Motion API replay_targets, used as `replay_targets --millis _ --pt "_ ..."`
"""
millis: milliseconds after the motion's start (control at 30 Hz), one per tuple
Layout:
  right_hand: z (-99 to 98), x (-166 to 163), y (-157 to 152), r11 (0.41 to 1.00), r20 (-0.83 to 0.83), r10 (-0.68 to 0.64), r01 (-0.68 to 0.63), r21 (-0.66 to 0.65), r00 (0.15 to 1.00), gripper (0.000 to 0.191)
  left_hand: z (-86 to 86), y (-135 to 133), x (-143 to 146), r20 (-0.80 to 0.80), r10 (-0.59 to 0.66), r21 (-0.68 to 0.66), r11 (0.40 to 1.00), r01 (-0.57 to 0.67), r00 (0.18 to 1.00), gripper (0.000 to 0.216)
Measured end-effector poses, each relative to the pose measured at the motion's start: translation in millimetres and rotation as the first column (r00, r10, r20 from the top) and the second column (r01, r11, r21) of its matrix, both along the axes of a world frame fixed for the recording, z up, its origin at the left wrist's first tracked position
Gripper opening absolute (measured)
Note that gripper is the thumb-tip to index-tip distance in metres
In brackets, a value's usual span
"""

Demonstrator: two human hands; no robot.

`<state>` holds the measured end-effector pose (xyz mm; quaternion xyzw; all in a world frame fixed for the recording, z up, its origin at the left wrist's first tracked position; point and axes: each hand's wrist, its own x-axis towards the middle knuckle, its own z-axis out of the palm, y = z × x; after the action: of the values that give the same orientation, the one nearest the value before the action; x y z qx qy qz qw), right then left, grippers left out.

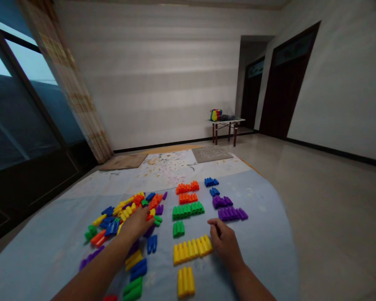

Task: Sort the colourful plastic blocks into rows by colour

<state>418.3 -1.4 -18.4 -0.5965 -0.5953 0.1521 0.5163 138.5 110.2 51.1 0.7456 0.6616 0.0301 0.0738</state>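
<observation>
My left hand (140,222) reaches into a mixed heap of plastic tube-shaped building pieces, its fingers bent around a small orange piece (149,216), mostly hidden. Yellow pieces (127,212) and blue pieces (113,228) lie around it. My right hand (226,242) rests loosely curled on the cloth, with nothing visible in it. Beside its fingers is a row of joined yellow pieces (192,249), with a shorter yellow group (186,282) nearer me. Beyond lie joined green (188,210), orange (187,187), purple (232,214) and blue pieces (211,182).
A light blue cloth (257,251) covers the rounded table. Two flat mats, one brown (123,161) and one grey (212,154), lie at its far end. A small side table (227,121) with colourful items stands near the doorway. A curtain (77,92) hangs at left.
</observation>
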Motion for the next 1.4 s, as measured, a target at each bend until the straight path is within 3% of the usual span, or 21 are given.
replay_targets --millis 267,600,1100,1267,1400 --pt "2.5 -2.8 -0.2 1.0 -0.006 -0.012 0.012 -0.001 1.0 0.027 1.9 6.9 -9.0 0.008 -0.045 -0.037 0.998 0.045 0.999 0.034" --pt "3.8 -0.8 -3.1 1.0 0.029 -0.011 0.011 -0.005 1.0 0.031 4.4 0.9 -14.1 0.05 0.001 -0.041 0.999 0.001 0.999 0.058" --pt "5.5 -0.9 -1.7 1.0 0.006 -0.002 0.002 0.016 1.0 0.029 -2.9 5.5 -24.1 -0.05 -0.011 0.007 1.0 0.012 0.999 0.028" --pt "7.9 -3.8 -3.4 1.0 -0.021 -0.007 0.008 0.03 1.0 0.028 8.0 4.7 -14.1 0.018 -0.024 0.049 0.999 0.023 1.0 0.04" --pt "7.8 -4.7 -2.8 1.0 -0.033 -0.004 0.005 0.027 0.999 0.028 27.4 15.0 20.8 0.203 -0.019 0.071 0.997 0.005 0.979 0.045"
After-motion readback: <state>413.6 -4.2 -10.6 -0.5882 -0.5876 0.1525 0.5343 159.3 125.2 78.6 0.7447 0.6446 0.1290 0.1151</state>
